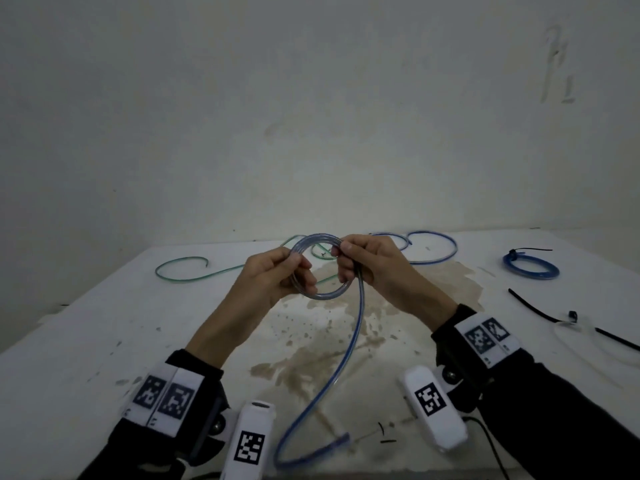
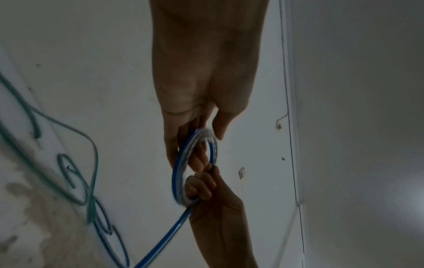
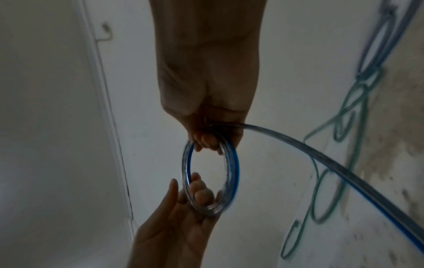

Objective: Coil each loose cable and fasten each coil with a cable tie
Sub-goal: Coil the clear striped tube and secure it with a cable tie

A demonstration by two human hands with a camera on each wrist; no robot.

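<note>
Above the stained white table [image 1: 104,341], both hands hold a small coil [image 1: 320,296] of clear cable with a blue stripe, lifted off the surface. The left hand [image 1: 273,282] grips the coil's left side, fingers curled through the ring and thumb laid over the strands. The right hand [image 1: 367,265] pinches the coil's right side between thumb and curled fingers, at the spot where the uncoiled part leaves the ring. From there the loose tail [image 1: 346,358] hangs down toward the person, bends left near the table's front edge, and ends in a cut tip between the two wrists. In the right wrist view the coil [image 3: 232,172] stands as an upright oval between the two hands, with the tail running off to the right.

Behind the hands a green cable [image 1: 183,275] lies uncoiled on the table, and another blue cable [image 1: 440,251] curls loosely beside it at the far edge. To the right, well apart from the hands, rests a finished blue coil [image 1: 531,268] fastened with a black tie. Nearer the person on that side lies a loose black cable tie [image 1: 533,308], crossing a clear coil that is hard to make out.
</note>
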